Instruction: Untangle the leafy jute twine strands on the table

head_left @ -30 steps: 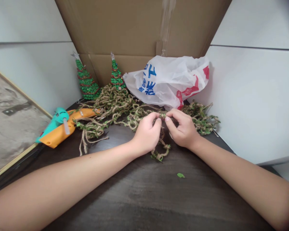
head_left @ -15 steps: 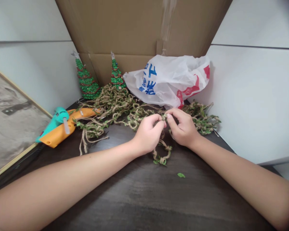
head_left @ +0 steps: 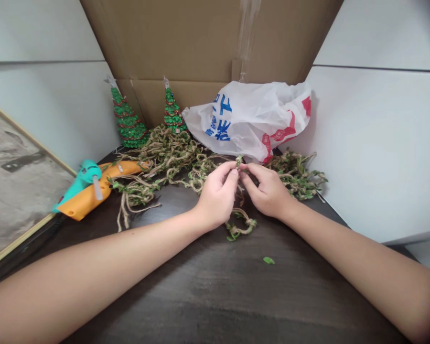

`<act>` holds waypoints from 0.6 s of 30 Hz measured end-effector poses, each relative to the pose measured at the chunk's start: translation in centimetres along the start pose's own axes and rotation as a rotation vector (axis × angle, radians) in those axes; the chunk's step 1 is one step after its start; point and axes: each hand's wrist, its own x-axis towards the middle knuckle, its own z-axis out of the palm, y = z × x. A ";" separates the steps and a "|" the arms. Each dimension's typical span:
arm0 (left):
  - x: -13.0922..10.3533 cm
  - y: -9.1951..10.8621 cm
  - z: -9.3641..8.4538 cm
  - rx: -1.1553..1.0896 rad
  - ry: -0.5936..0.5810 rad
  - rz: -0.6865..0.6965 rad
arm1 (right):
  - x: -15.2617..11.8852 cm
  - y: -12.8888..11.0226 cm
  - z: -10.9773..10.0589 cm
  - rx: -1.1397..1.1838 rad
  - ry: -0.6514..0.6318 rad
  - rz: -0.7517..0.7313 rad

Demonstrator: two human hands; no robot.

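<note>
My left hand (head_left: 219, 193) and my right hand (head_left: 264, 188) meet fingertip to fingertip above the table. Between them they pinch a piece of leafy twine garland (head_left: 239, 161), brown jute cord with small green leaves. A loop of the garland (head_left: 241, 231) hangs or lies below my hands, close to the dark tabletop. Behind and to the left spreads a tangled heap of the same leafy twine (head_left: 175, 153). Another clump of twine (head_left: 301, 179) lies beyond my right hand. The exact grip of the fingertips is partly hidden.
Two small green Christmas trees (head_left: 128, 122) stand at the back left. A white plastic bag (head_left: 251, 119) leans against the cardboard (head_left: 200, 43). At left lie a teal hot glue gun (head_left: 80, 184) and an orange tool-like piece (head_left: 88, 200). One loose leaf (head_left: 268, 260) rests on the table (head_left: 215, 296).
Both hands have shifted slightly left with the garland, and its pinched end now points upward above the fingertips. The hanging loop has turned and moved up a little.
</note>
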 end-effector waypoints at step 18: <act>0.1 -0.3 0.0 0.118 -0.040 0.032 | -0.2 -0.5 -0.4 0.009 0.160 -0.125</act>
